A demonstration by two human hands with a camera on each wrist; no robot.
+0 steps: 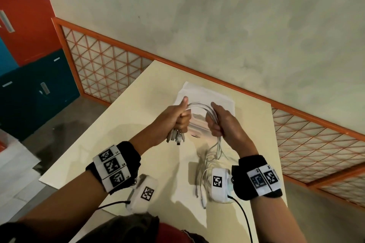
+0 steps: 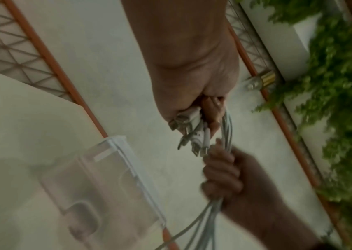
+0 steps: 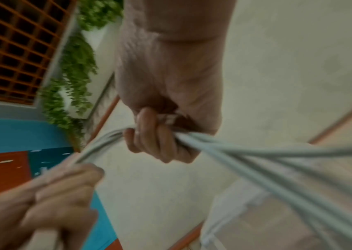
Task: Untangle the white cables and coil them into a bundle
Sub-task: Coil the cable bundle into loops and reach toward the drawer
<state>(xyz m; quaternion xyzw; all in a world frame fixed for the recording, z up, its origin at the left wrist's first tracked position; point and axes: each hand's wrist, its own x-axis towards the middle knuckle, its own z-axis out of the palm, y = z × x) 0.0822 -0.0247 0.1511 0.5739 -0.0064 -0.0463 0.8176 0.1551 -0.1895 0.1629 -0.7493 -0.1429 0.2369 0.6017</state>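
Several white cables (image 1: 199, 107) arch between my two hands above the cream table (image 1: 110, 134). My left hand (image 1: 180, 118) grips one end of the bunch in a fist, thumb up, and the plug ends (image 1: 175, 138) stick out below it; the left wrist view shows those plugs (image 2: 194, 137) under the fist. My right hand (image 1: 216, 122) grips the bunch a short way along. From it the loose cable tails (image 1: 213, 156) hang down and lie on the table, their plugs (image 1: 201, 199) near the front edge. In the right wrist view the cables (image 3: 256, 162) run out of my right fist.
A clear plastic box (image 1: 199, 124) on white paper (image 1: 209, 94) sits on the table just under and behind my hands. An orange lattice railing (image 1: 102, 65) runs behind the table against a grey wall. Red and teal lockers (image 1: 29, 45) stand at the left.
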